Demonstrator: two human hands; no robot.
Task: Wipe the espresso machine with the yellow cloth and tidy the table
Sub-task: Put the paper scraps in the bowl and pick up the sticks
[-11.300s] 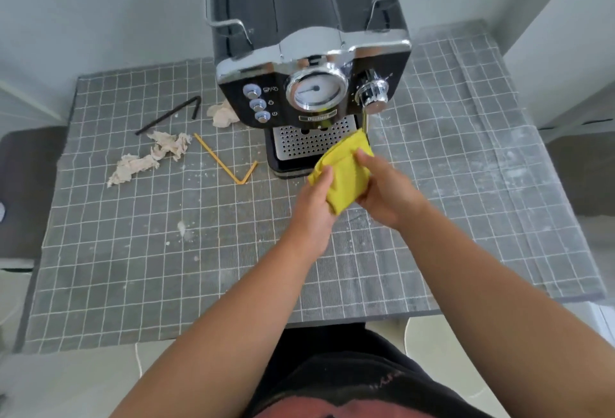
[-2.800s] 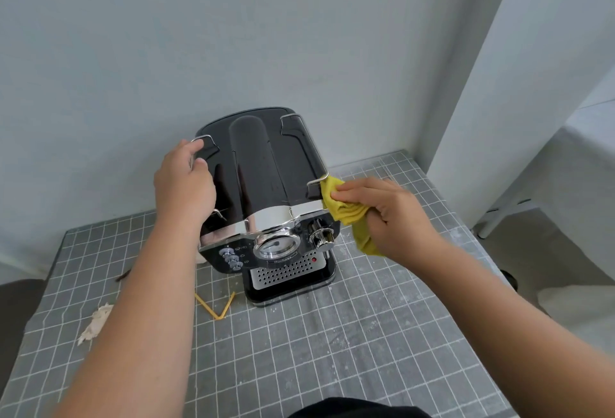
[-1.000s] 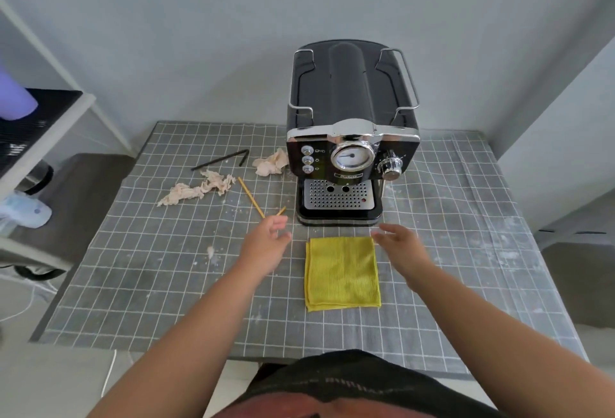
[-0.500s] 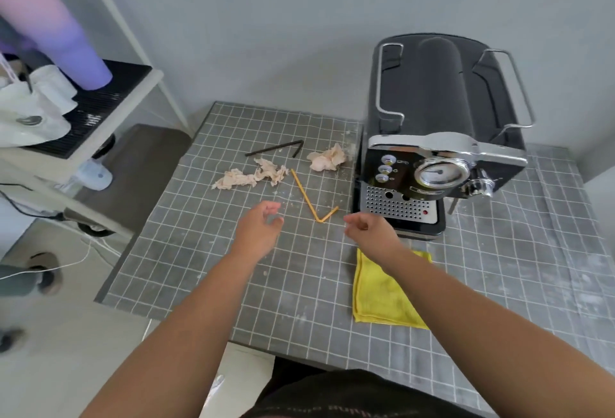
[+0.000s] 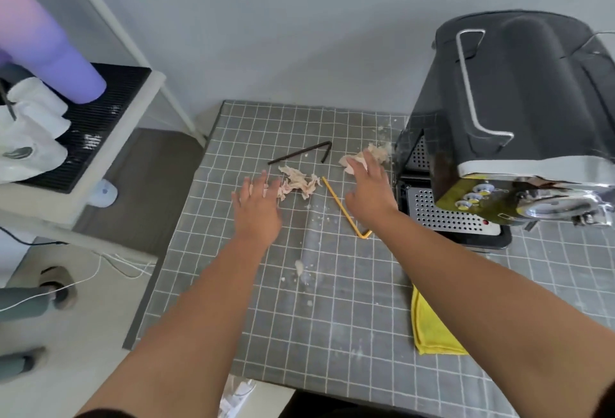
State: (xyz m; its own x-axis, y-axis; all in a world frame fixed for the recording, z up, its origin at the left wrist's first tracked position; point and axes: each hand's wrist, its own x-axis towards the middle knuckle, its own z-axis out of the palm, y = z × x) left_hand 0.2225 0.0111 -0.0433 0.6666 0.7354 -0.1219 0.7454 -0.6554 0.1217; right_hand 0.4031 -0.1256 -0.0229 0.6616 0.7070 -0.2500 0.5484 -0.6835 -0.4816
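The black and chrome espresso machine point(image 5: 519, 111) stands at the right of the grey checked table point(image 5: 332, 317). The folded yellow cloth point(image 5: 429, 331) lies flat near the front edge, partly under my right forearm. My left hand point(image 5: 258, 208) hovers open over the left end of a crumpled tissue strip point(image 5: 298, 183). My right hand point(image 5: 366, 188) reaches with spread fingers onto a second tissue wad point(image 5: 361, 158) beside the machine. A bent yellow straw point(image 5: 342, 208) lies between my hands and a bent black straw point(image 5: 304, 155) lies behind the tissues.
Small white crumbs point(image 5: 301, 268) dot the table's middle. A white shelf point(image 5: 100, 138) at the left carries a black mat, a purple bottle point(image 5: 43, 41) and white fabric. Cables and a person's feet are on the floor at the left.
Both hands have moved forward from above the table's middle to the tissue scraps. The view has shifted left and closer. The yellow cloth stays where it lay.
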